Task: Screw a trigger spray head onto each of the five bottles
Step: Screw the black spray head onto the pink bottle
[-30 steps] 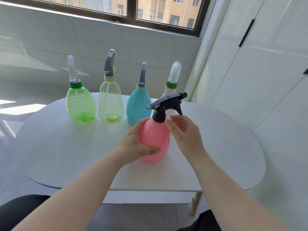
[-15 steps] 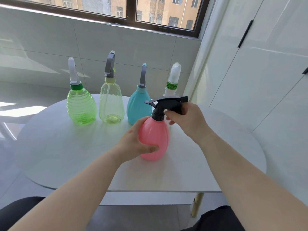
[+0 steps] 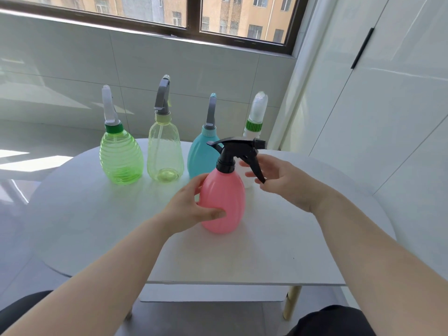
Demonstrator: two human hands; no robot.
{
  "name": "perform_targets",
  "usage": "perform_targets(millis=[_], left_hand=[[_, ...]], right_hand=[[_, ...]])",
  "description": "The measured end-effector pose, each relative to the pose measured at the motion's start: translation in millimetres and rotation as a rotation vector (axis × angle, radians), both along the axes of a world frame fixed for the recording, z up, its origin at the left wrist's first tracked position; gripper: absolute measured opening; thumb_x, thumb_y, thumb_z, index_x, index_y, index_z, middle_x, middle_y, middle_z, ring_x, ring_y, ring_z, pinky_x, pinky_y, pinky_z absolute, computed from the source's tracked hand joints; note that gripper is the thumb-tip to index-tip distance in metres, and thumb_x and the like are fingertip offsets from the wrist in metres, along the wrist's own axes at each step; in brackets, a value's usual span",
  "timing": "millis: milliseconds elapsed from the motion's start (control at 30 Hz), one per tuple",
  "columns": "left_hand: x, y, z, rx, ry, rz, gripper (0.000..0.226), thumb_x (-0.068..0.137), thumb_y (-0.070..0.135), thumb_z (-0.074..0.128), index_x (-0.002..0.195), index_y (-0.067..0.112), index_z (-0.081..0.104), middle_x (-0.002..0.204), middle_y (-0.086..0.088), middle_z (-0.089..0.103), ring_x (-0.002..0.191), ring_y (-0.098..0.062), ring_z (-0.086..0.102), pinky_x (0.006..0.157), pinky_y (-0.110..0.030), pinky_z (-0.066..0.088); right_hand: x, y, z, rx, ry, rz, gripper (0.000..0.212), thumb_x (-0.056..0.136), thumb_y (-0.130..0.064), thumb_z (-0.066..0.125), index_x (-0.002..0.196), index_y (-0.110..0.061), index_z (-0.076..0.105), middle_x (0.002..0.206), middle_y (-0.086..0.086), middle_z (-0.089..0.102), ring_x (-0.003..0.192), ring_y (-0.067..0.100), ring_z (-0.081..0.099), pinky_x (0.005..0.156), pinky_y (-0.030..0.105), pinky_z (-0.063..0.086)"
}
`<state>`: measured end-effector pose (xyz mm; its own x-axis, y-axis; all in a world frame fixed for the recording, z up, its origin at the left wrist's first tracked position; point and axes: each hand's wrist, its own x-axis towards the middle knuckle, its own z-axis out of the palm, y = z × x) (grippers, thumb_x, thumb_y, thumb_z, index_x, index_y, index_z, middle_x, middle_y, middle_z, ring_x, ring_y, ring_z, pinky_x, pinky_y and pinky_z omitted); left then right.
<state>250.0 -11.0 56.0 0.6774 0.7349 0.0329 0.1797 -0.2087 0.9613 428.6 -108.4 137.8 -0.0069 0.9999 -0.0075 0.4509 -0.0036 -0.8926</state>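
A pink bottle (image 3: 221,202) stands on the white table (image 3: 278,251), with a black trigger spray head (image 3: 234,151) on its neck, nozzle pointing right. My left hand (image 3: 191,207) wraps the bottle's left side. My right hand (image 3: 278,178) hovers just right of the head, its fingers spread behind the hanging trigger lever and not clasped on it. Behind stand a green ribbed bottle (image 3: 121,158), a pale yellow bottle (image 3: 164,154), a teal bottle (image 3: 202,154) and a white bottle (image 3: 254,124), partly hidden, each with a spray head on top.
The table's straight front edge (image 3: 242,283) lies close to my lap. A tiled wall and a window sill run behind the bottles. White cabinet doors (image 3: 388,117) stand close on the right. A brass table leg (image 3: 292,304) shows below the edge.
My right hand had closed on the spray head half a second ago; it has now loosened and dropped to the trigger lever. The head has turned slightly. My left hand stays on the bottle.
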Motion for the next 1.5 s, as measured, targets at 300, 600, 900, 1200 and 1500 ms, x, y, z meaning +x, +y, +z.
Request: perform_targets(millis=[300,600,900,1200,1500], left_hand=[[0.9,4.2,-2.4,0.009,-0.023,-0.034,0.067,0.048,0.026,0.073,0.1,0.051,0.04,0.107,0.019,0.053,0.101,0.005,0.049,0.073,-0.014,0.046],[0.0,8.9,-0.2,0.009,-0.022,-0.053,0.067,0.059,0.008,0.08,0.106,0.035,0.041,0.107,0.016,0.051,0.11,-0.01,0.048,0.086,-0.03,0.046],[2.0,10.5,-7.3,0.013,-0.072,-0.038,0.063,0.056,0.01,0.082,0.095,0.042,0.043,0.105,0.018,0.052,0.108,-0.009,0.049,0.082,-0.026,0.048],[2.5,9.2,-11.0,0.032,-0.086,-0.009,0.061,0.057,0.011,0.082,0.091,0.045,0.044,0.099,0.024,0.052,0.098,0.007,0.048,0.07,-0.012,0.047],[2.6,6.7,-8.9,0.037,-0.105,-0.005,0.065,0.057,0.006,0.08,0.094,0.043,0.042,0.104,0.018,0.052,0.108,-0.011,0.048,0.079,-0.025,0.047]], right_hand=[[10.7,-7.1,-8.2,-0.091,-0.028,0.112,0.063,0.08,0.015,0.039,0.1,-0.043,0.049,0.107,-0.024,0.055,0.088,-0.019,0.056,0.076,0.002,0.043],[2.5,30.2,4.6,0.076,0.072,-0.031,0.029,0.083,-0.005,0.055,0.107,-0.021,0.056,0.086,-0.018,0.064,0.082,-0.005,0.059,0.076,0.01,0.044],[-25.9,39.2,-11.6,0.179,0.223,-0.094,0.028,0.074,0.005,0.063,0.082,-0.022,0.057,0.083,-0.002,0.061,0.081,0.009,0.06,0.078,0.015,0.051],[-27.3,27.3,-21.2,0.111,0.197,-0.124,0.034,0.082,-0.003,0.055,0.115,-0.013,0.051,0.105,-0.001,0.061,0.102,0.011,0.056,0.091,0.021,0.045],[-39.9,36.3,-28.1,0.211,0.164,-0.302,0.032,0.076,-0.008,0.064,0.106,-0.008,0.053,0.097,0.003,0.059,0.094,0.016,0.056,0.087,0.028,0.046]])
